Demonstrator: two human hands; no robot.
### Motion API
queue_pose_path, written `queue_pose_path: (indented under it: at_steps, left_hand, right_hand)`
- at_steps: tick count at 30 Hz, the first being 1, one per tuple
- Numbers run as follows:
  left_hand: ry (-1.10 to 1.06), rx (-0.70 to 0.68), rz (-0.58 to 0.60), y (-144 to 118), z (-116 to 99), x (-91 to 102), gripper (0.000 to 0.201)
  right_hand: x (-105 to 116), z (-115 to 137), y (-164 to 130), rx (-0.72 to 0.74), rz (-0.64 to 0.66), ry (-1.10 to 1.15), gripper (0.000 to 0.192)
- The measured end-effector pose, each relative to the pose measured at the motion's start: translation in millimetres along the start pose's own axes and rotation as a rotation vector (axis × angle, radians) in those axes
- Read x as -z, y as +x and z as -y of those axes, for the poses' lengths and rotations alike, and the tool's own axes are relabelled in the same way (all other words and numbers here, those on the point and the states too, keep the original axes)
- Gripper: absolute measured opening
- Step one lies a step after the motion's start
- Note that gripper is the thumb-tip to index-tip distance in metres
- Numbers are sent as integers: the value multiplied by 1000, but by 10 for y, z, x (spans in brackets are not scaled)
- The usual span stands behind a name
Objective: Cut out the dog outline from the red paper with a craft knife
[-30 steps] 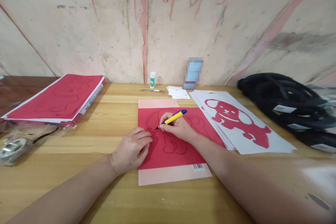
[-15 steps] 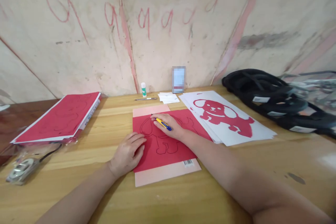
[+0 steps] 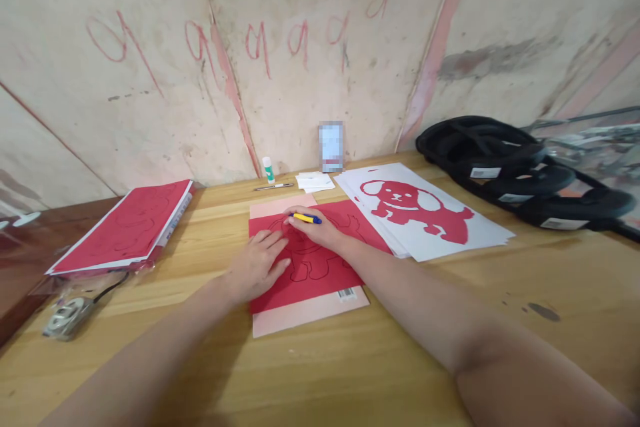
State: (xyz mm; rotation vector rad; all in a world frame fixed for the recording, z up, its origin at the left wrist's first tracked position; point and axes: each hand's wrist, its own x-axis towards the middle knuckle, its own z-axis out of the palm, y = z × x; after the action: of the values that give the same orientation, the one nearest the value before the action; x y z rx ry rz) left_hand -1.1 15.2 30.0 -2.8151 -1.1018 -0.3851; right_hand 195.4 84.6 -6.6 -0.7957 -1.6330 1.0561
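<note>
My right hand (image 3: 316, 227) is closed round a slim yellow-and-blue pen-like tool (image 3: 306, 218) over the upper part of a red paper sheet (image 3: 280, 290). Its tip is hidden by my fingers, so I cannot tell whether it is a pen or a knife. Black outlines of a dog, with legs and tail showing, are drawn on the sheet. My left hand (image 3: 257, 265) lies flat on the sheet's left side, fingers stretched out near the right fingertips. Beneath the sheet, a pale pink pad (image 3: 310, 320) with a barcode sticks out at top and bottom.
To the right, white sheets (image 3: 480, 243) carry a red cut-out dog (image 3: 425, 210), with black straps (image 3: 480, 147) beyond. Behind are a glue stick (image 3: 269, 170), a pen (image 3: 273, 187), paper slips (image 3: 315, 181) and a phone (image 3: 331, 147). Red sheets (image 3: 120, 230) and a tape measure (image 3: 69, 317) lie left.
My left hand has slid right and up, closer to the right hand. The tool in my right hand has turned flatter. The whole view has shifted slightly.
</note>
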Motion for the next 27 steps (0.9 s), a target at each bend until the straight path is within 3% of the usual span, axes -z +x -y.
queue_pose_path:
  at_steps: [4,6,9,14,18,22,27]
  left_hand:
    - [2,27,-25,196,73,-103,44]
    - [-21,41,17,243,121,-161,45]
    - [-45,51,58,259,198,-203,45]
    - [-25,99,-64,282,333,-214,40]
    - [-22,80,-18,306,382,-245,39]
    - [-7,114,-46,258,281,-166,38]
    - [-26,80,-21,54,-25,-84,41]
  right_hand:
    - [11,-30,23,-57,-114,118,31]
    - [18,-29,29,-68,-141,147,29]
    - [22,-11,29,-75,-146,157,28]
    - [25,30,16,-89,-148,147,27]
    - [35,40,12,-88,-144,110,24]
    - [36,-15,20,-110,-123,149,27]
    - [38,-74,25,-82,-99,153,29]
